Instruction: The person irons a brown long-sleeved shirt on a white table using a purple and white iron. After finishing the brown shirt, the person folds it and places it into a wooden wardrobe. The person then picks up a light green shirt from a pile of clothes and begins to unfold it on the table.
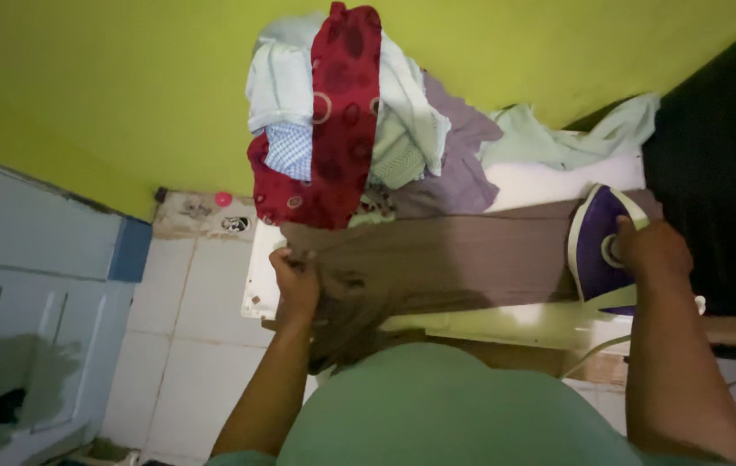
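The person is wearing a pale green shirt (437,406) with short sleeves; it is filling the lower middle of the view as a smooth, rounded shape. Both forearms are showing bare from the sleeve edges down. The left hand (296,278) and right hand (651,250) are wearing no gloves, and no rings or watch are showing.

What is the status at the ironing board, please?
Left hand gripping brown cloth. Right hand on purple iron. Clothes pile at board's far edge.
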